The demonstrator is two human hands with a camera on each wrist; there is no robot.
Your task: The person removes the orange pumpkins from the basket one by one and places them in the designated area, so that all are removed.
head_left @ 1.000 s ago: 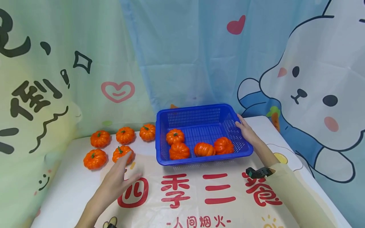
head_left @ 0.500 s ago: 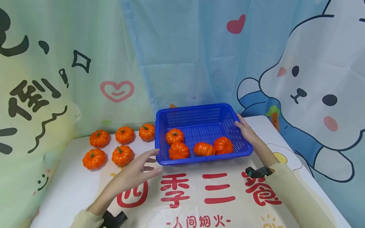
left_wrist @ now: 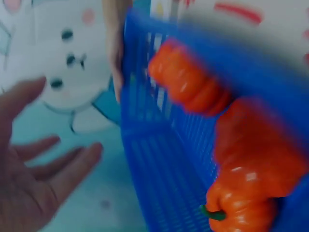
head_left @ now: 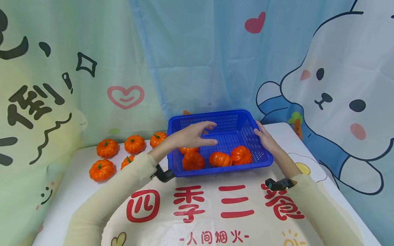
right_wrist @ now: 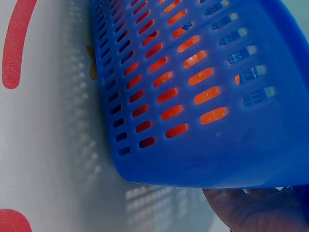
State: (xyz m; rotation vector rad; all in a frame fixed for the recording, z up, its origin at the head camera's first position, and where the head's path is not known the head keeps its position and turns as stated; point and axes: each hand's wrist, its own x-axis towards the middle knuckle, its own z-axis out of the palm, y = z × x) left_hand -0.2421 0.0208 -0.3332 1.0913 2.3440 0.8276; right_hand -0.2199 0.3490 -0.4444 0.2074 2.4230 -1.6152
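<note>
A blue plastic basket (head_left: 221,172) with slotted walls stands at the back middle of the table. Several small orange pumpkins lie inside along its near side, among them one lying on its side (head_left: 220,159) and a redder one (head_left: 241,155). My left hand (head_left: 195,136) hovers over the basket's left half, fingers spread and holding nothing; it partly covers a green-stemmed pumpkin (left_wrist: 241,205). At the basket's right end, my right hand (head_left: 267,139) holds the rim. In the right wrist view that hand (right_wrist: 263,210) shows only partly, behind the basket's corner.
More pumpkins sit left of the basket: a back row including a far-left one (head_left: 107,148), a nearer one (head_left: 102,170), and one (head_left: 127,161) half hidden by my left sleeve. A printed cloth (head_left: 206,201) covers the table's front; a cartoon curtain (head_left: 191,68) hangs behind.
My left hand has moved right and away from me, from beside the loose pumpkins to above the basket. The right hand stays at the rim; the pumpkins have not moved.
</note>
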